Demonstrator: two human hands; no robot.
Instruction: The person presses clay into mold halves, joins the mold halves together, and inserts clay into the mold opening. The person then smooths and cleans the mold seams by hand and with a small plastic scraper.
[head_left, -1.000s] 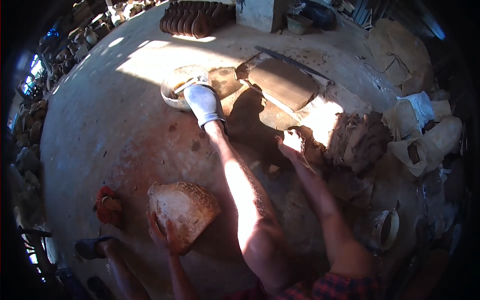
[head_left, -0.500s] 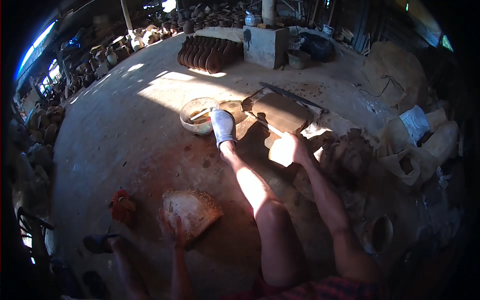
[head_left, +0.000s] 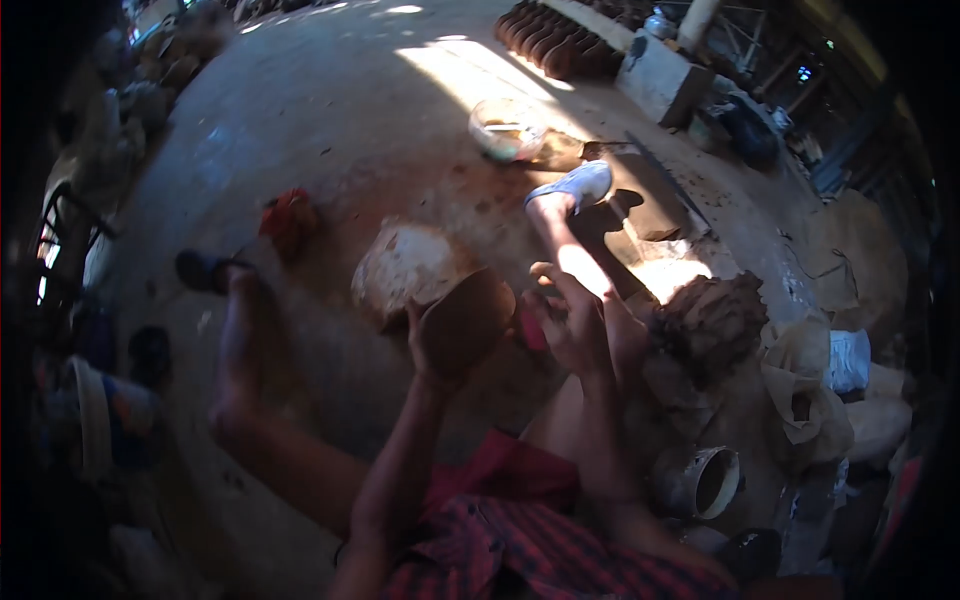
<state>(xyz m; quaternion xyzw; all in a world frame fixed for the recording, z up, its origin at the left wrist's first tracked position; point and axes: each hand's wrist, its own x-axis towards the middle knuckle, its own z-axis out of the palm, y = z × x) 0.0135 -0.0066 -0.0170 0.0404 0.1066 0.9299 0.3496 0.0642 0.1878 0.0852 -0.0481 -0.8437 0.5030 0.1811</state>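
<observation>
My left hand (head_left: 442, 340) is closed on a brown rounded clay piece (head_left: 470, 318), held up in front of my lap. Whether that piece is hollow or solid I cannot tell. To its right, my right hand (head_left: 572, 318) is raised with fingers bent and apart, nothing visible in them. Just beyond the clay piece, a pale, rough block (head_left: 405, 262) lies on the floor. A crumpled red cloth (head_left: 290, 222) sits to the left of that block.
A bowl (head_left: 508, 130) holding a stick stands ahead, near my outstretched shod foot (head_left: 578, 186). Dark clay lumps (head_left: 712, 322) and a tipped pot (head_left: 716, 482) lie to the right. Several brown vessels (head_left: 558, 42) line up by a concrete block (head_left: 662, 80). A bucket (head_left: 95, 418) is at left.
My right hand has drawn back from the far right and no longer holds the stick-like handle. My left hand has left the pale block and now holds the clay piece. The view has tilted down.
</observation>
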